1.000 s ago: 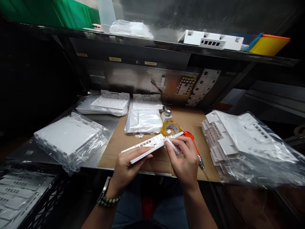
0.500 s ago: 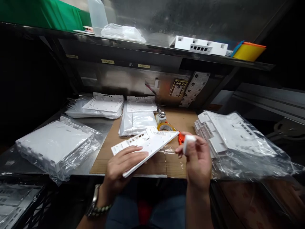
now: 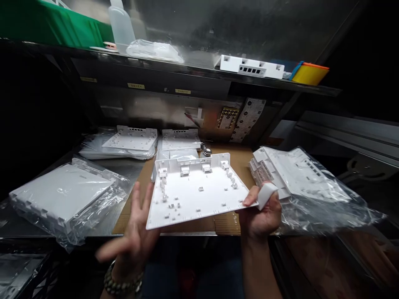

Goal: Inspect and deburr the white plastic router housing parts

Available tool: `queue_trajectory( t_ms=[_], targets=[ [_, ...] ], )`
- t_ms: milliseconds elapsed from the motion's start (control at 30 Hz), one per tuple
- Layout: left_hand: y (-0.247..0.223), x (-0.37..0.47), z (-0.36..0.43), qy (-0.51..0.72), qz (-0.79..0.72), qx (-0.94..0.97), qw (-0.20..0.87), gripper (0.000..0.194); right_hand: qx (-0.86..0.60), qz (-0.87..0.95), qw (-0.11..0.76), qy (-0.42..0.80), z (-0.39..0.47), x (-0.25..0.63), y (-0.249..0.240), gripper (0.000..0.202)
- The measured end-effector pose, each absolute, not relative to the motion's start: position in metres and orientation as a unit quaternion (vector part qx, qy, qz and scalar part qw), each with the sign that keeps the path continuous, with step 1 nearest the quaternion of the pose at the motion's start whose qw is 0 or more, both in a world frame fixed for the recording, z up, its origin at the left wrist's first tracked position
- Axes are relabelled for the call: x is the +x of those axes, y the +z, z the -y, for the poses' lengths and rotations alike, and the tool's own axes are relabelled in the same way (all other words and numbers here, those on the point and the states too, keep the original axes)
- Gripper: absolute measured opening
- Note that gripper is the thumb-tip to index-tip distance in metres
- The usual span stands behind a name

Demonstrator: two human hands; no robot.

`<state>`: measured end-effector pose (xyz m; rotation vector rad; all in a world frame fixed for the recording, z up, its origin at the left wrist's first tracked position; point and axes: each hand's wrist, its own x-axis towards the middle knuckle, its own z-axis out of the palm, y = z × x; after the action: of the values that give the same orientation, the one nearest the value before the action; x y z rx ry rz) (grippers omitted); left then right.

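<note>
A white plastic housing panel (image 3: 193, 199) is held up over the cardboard mat (image 3: 124, 220), its inner side with clips and small posts facing me. My right hand (image 3: 260, 211) grips its right corner between thumb and fingers. The same hand also has a small white block or folded pad (image 3: 267, 194), whose kind I cannot make out. My left hand (image 3: 137, 228) is at the panel's left edge, fingers spread and thumb out, slightly blurred. Whether its fingertips touch the panel I cannot tell. Behind the panel, a small metal-capped bottle (image 3: 206, 153) shows only its top.
Bagged white housings lie at the left (image 3: 62, 191) and right (image 3: 299, 174). More panels rest on plastic bags at the back left (image 3: 131, 139) and back middle (image 3: 181, 139). Overhead, a shelf (image 3: 187, 66) carries a white housing (image 3: 252, 66), a yellow container (image 3: 310, 74) and a squeeze bottle (image 3: 121, 27).
The panel has turned so its inside faces me. My right hand has taken hold of its corner while keeping the white piece. My left hand has released its grip and spread its fingers.
</note>
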<state>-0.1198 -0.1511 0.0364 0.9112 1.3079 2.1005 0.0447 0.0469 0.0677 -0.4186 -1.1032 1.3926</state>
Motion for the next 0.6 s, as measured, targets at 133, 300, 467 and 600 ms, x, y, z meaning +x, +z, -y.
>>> queue_trajectory(
  t_ms=[133,300,467,600],
  targets=[
    [0.039,-0.131,0.145,0.806,-0.264,0.222,0.481,0.078,-0.146,0.542,0.553,0.616,-0.037,0.044,0.054,0.027],
    [0.052,-0.154,0.150,0.794,-0.138,0.158,0.570,0.060,-0.185,0.716,0.456,0.495,-0.074,0.025,0.040,0.030],
    [0.058,-0.158,0.161,0.867,-0.153,0.112,0.460,0.053,-0.277,0.815,0.411,0.301,-0.162,-0.032,0.048,0.030],
    [0.067,-0.153,0.160,0.896,-0.197,0.084,0.390,0.053,-0.285,0.868,0.345,0.216,-0.200,-0.079,0.060,0.010]
  ],
)
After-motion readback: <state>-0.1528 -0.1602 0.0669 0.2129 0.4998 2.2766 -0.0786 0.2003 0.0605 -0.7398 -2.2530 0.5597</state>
